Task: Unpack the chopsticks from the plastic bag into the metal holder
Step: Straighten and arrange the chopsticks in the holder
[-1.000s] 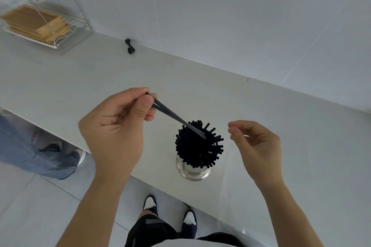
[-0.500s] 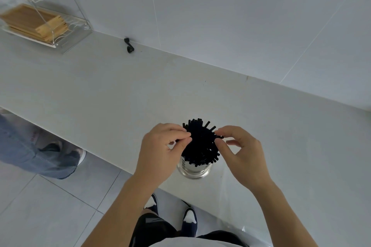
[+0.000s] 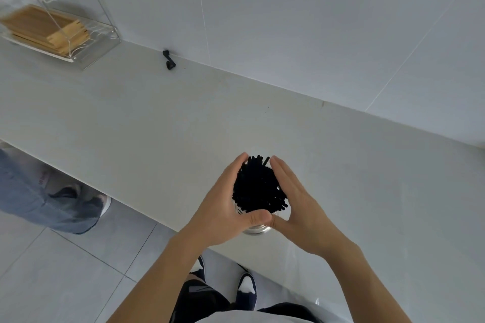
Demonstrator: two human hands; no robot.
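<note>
A thick bunch of black chopsticks (image 3: 258, 186) stands upright in the metal holder (image 3: 254, 230) near the front edge of the white counter (image 3: 136, 123). My left hand (image 3: 223, 207) cups the bunch from the left and my right hand (image 3: 296, 202) cups it from the right. The fingers of both lie flat against the sticks, and the thumbs meet in front. Most of the holder is hidden behind my thumbs. A clear plastic bag (image 3: 301, 265) lies flat on the counter at the lower right, hard to make out.
A wire rack (image 3: 60, 21) holding wooden boards stands at the far left by the wall. A small black object (image 3: 169, 60) lies at the wall's foot. Another person's legs and shoes (image 3: 52, 196) are on the floor to the left, below the counter edge.
My left hand carried a pair of chopsticks into the holder and let go. Both hands then closed in around the whole bunch.
</note>
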